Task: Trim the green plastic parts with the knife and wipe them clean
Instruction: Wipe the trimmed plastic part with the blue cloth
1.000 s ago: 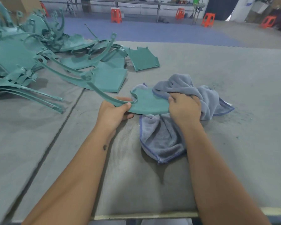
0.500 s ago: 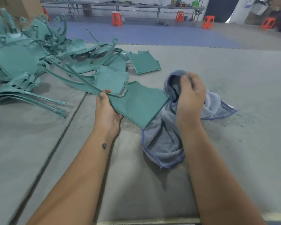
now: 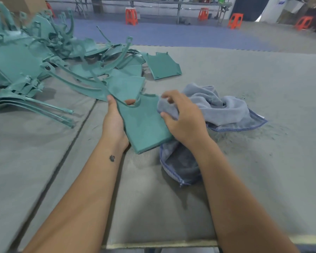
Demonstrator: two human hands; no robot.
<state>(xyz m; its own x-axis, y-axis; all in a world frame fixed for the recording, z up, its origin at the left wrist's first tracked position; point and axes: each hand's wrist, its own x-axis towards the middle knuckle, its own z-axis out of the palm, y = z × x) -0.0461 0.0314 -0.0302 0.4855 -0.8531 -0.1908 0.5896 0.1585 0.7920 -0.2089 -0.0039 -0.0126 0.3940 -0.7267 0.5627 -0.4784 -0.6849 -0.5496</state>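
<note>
- The step in hand looks like wiping, not trimming; the left hand (image 3: 115, 123) grasps one green part (image 3: 144, 128) at its left edge, thumb hooked over the notched rim at 12 o'clock of the panel, fingers under it; the part is tilted, lifted off the table (image 3: 244, 170) just in front of the person
- The right hand (image 3: 184, 121) clutches a bunch of the grey cloth (image 3: 226, 110) against the part's right edge, at 3 o'clock of the panel; the rest of the cloth trails on the table toward 2 o'clock and hangs down toward 5 o'clock
- The pile (image 3: 44, 70) of green parts lies at 10 to 11 o'clock, well apart from the hands; whether those are trimmed, wiped or untouched I cannot tell; so much stock in sight suggests the task is far from finished
- Fine dust or shavings (image 3: 274, 132) speckle the table at 3 o'clock beside the cloth, which hints at some trimming already done there
- No knife shows anywhere; it may lie under the cloth or out of frame
- Hidden: the part's underside, the left fingers beneath it, and the cloth's contact with the surface under the right palm; the part's long curved arm merges with the pile at 11 o'clock, so its far end is hard to trace; the pile is cut off at the left edge
</note>
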